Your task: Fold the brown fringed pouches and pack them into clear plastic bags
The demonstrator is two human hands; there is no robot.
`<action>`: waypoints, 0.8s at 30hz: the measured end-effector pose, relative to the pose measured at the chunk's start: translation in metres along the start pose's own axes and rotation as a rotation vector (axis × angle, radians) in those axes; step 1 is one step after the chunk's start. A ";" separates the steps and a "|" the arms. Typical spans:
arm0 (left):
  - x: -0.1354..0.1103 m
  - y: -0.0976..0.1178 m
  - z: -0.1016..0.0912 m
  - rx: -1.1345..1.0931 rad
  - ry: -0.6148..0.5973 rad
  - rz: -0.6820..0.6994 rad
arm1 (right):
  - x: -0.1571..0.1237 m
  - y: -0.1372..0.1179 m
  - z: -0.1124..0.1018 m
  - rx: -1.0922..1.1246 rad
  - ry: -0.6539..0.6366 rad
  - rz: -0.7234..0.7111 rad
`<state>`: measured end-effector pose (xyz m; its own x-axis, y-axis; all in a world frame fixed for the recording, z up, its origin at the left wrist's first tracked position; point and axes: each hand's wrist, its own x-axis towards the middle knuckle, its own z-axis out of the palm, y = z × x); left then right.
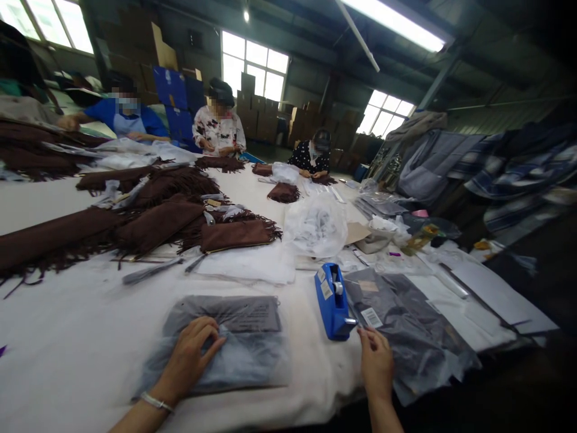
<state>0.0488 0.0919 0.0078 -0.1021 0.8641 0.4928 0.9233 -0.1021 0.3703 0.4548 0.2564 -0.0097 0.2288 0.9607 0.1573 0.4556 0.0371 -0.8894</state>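
My left hand lies on a clear plastic bag with a dark folded garment inside, fingers bent and pressing the plastic down. My right hand reaches toward the front end of a blue tape dispenser, fingertips close together just beside its cutter; whether they pinch tape I cannot make out. A stack of bagged dark garments lies right of the dispenser, under my right hand.
Brown fringed garments are piled across the white table. Loose plastic bags and paper sheets lie mid-table. Three other people work at the far end. Clothes hang on a rack at the right.
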 end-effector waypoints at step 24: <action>-0.010 0.015 -0.013 -0.072 -0.035 -0.144 | -0.070 -0.128 0.088 -0.057 -1.046 -0.585</action>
<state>0.0591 0.0755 0.0188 -0.2176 0.8889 0.4030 0.8711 -0.0094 0.4911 0.3046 0.2086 0.0554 -0.8236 0.5611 0.0831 0.3005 0.5559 -0.7750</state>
